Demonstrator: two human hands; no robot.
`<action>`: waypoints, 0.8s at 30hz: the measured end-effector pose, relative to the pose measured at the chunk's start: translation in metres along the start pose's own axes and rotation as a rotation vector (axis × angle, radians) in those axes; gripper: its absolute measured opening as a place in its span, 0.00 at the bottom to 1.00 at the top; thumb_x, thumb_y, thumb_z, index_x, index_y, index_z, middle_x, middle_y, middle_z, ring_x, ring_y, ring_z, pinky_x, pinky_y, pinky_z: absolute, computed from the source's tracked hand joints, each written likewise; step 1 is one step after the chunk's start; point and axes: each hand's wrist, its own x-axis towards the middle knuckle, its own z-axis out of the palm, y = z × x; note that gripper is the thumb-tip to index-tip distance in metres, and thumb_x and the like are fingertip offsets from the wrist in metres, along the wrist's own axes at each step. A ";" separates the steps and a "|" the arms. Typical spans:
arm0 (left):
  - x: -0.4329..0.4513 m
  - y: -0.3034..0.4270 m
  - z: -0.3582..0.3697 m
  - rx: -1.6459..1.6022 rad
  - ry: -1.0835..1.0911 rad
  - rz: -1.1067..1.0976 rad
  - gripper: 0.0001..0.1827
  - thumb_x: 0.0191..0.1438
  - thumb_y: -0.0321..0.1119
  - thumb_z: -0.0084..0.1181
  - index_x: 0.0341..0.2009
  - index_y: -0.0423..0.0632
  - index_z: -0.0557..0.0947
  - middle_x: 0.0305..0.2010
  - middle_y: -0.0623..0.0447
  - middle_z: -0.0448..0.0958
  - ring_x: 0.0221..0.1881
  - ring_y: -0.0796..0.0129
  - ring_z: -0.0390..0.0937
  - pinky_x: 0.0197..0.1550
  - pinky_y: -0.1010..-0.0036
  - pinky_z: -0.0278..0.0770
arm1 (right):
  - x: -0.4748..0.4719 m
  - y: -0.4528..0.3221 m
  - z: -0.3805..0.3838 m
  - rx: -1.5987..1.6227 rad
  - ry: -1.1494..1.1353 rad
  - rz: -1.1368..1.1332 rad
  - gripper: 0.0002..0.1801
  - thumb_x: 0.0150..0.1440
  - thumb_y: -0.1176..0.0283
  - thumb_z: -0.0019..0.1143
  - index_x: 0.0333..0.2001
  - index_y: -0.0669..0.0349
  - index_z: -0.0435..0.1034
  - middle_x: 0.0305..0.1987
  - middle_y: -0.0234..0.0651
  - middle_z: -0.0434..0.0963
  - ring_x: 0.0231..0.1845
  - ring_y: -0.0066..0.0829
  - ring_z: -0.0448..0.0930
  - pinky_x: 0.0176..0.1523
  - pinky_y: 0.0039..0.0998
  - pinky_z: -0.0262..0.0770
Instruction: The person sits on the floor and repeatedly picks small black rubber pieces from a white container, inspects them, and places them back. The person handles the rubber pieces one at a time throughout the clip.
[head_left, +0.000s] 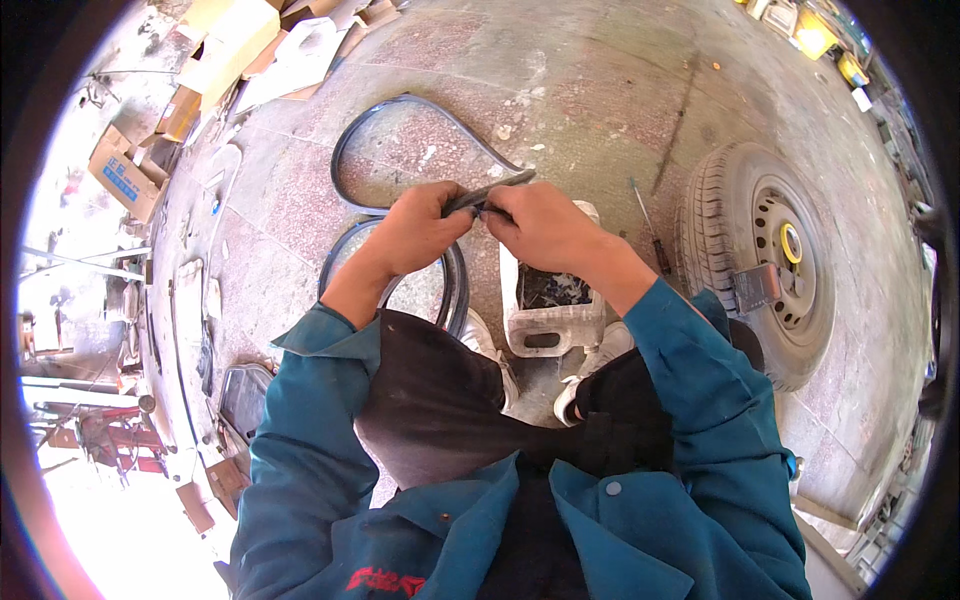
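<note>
A long black rubber seal strip (491, 193) runs between my two hands, above the floor in front of my knees. My left hand (417, 229) pinches it from the left, thumb on top. On the other side, my right hand (551, 223) grips it with curled fingers, close to the left fingertips. The rest of the strip lies in loops on the floor beyond and beneath my left hand. Below my right hand stands a cut-open white plastic jerrycan (556, 330) with dark scraps inside, between my shoes. The fingers hide the gripped part of the strip.
To the right lies a tyre on a steel wheel (776, 195), bearing a yellow tape roll (790, 242) and a small dark box (756, 288). A screwdriver (651, 229) lies beside it. Cardboard boxes (131, 174) clutter the left; yellow containers (814, 34) stand far right.
</note>
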 end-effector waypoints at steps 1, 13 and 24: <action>0.000 0.001 0.001 -0.012 -0.003 0.000 0.16 0.61 0.37 0.60 0.42 0.34 0.84 0.29 0.39 0.80 0.32 0.61 0.78 0.40 0.58 0.77 | 0.000 0.001 -0.001 -0.003 -0.008 -0.009 0.14 0.66 0.65 0.61 0.39 0.68 0.77 0.36 0.57 0.82 0.40 0.63 0.83 0.43 0.54 0.77; 0.001 -0.005 0.002 -0.047 -0.032 0.032 0.16 0.60 0.36 0.58 0.42 0.34 0.84 0.29 0.41 0.80 0.33 0.62 0.78 0.41 0.59 0.78 | 0.000 0.003 -0.002 -0.068 0.008 -0.120 0.11 0.67 0.68 0.56 0.39 0.66 0.77 0.38 0.58 0.84 0.45 0.62 0.84 0.50 0.57 0.80; 0.002 0.004 0.002 -0.059 -0.063 0.057 0.15 0.59 0.34 0.56 0.42 0.34 0.83 0.32 0.38 0.80 0.36 0.58 0.79 0.43 0.58 0.77 | -0.003 -0.001 0.012 -0.276 0.159 -0.073 0.09 0.64 0.69 0.60 0.39 0.64 0.74 0.38 0.51 0.82 0.42 0.59 0.84 0.46 0.53 0.82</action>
